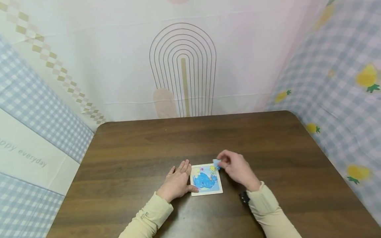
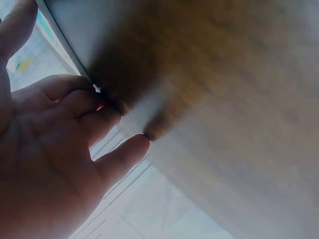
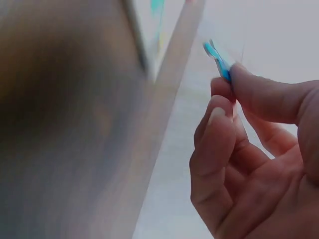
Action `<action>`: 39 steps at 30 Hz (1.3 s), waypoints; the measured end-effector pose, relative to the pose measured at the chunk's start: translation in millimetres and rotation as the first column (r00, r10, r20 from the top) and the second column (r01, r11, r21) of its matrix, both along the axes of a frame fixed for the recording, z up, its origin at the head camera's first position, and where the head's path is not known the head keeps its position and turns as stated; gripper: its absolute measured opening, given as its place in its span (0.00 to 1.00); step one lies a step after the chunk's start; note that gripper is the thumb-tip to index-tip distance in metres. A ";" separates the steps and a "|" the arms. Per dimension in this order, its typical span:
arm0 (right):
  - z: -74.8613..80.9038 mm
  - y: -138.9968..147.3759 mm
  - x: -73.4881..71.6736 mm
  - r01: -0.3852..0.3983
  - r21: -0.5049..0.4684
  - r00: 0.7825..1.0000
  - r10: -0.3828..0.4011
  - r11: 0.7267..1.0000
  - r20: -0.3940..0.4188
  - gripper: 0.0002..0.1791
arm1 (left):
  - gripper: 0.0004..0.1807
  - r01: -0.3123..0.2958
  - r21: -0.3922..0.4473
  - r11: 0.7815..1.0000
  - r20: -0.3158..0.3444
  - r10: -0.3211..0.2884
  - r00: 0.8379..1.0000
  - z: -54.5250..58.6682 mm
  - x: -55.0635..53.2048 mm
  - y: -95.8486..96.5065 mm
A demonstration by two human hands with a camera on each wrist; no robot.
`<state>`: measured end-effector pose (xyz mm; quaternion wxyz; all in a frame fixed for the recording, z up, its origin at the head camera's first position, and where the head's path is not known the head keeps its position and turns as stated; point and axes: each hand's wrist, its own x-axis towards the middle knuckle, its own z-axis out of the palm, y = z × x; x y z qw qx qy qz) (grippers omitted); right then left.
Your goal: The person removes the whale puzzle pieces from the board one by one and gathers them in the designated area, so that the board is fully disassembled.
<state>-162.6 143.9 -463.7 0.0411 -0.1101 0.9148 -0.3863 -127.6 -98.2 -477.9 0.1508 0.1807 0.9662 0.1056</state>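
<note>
A small square jigsaw puzzle with a white frame [image 1: 208, 193] lies flat on the table, showing a blue whale [image 1: 203, 180] and a yellow sun-like shape. My left hand [image 1: 176, 183] rests at its left side, fingers extended along the edge and thumb over the lower left corner. In the left wrist view, fingertips [image 2: 107, 122] touch the board's side. Between thumb and index finger, my right hand [image 1: 237, 168] pinches a light blue puzzle piece [image 1: 216, 162] above the upper right corner. The right wrist view shows this thin piece [image 3: 218, 59] edge-on.
The brown wooden table [image 1: 134, 148] extends around the puzzle on all sides. A printed white cloth [image 1: 125, 66] hangs behind its far edge, and checked cloths hang to the left and right. A dark band-like object [image 1: 244, 197] sits at the right wrist.
</note>
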 end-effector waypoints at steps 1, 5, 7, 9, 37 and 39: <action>0.6 11.3 -0.8 0.017 0.010 1.000 -0.018 1.000 0.007 0.06 | 0.56 0.000 -0.003 1.000 0.001 0.000 1.000 0.1 -0.3 0.4; -1.4 49.3 -4.2 0.055 0.046 0.997 -0.057 0.997 0.049 0.06 | 0.56 0.006 -0.020 1.000 -0.006 -0.006 1.000 1.2 -2.4 0.7; -4.0 62.3 -5.2 0.060 0.062 0.996 -0.064 0.996 0.066 0.07 | 0.56 0.013 -0.028 1.000 -0.011 -0.013 1.000 2.1 -3.4 0.5; -6.8 72.0 -5.4 0.062 0.069 0.995 -0.067 0.996 0.073 0.07 | 0.56 0.018 -0.028 0.999 -0.010 -0.018 1.000 2.5 -3.8 1.1; -18.7 74.9 -11.7 0.067 0.207 0.985 -0.098 0.976 0.144 0.04 | 0.56 0.027 -0.002 1.000 -0.024 -0.027 0.999 5.1 -6.3 -0.4; -17.2 73.3 -11.2 0.069 0.254 0.985 -0.106 0.965 0.134 0.04 | 0.55 0.027 -0.002 1.000 -0.023 -0.027 0.999 5.3 -6.5 -0.4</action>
